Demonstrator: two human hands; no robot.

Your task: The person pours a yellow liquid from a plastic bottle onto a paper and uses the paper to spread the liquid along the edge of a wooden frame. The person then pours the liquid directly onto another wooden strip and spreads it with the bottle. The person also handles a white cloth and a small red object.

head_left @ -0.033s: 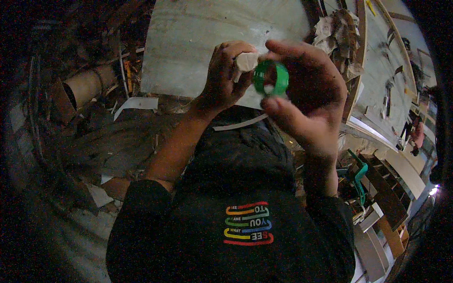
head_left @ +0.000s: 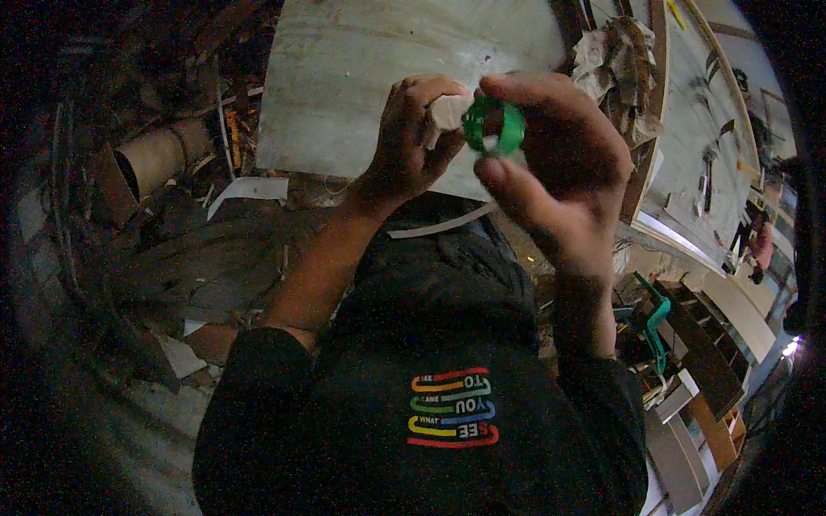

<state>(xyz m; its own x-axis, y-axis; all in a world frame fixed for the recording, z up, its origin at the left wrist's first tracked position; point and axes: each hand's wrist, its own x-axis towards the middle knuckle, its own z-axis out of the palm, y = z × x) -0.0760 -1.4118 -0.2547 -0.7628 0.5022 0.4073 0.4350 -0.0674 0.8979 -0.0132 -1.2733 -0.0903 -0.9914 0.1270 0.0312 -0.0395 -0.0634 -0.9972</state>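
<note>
a: head view. what does each hand have?

b: the right hand (head_left: 559, 163) pinches a green ring (head_left: 493, 126), a small roll perhaps; the left hand (head_left: 413, 138) closes on a pale small piece (head_left: 449, 111) touching the ring.

a: how to do it well?

b: i judge both grips should stay firm and close together, raised above the grey board (head_left: 387, 60).

a: anything around?

b: a cardboard tube (head_left: 155, 159) left of the grips, a green clamp (head_left: 656, 320) below right. nothing blocks them.
</note>
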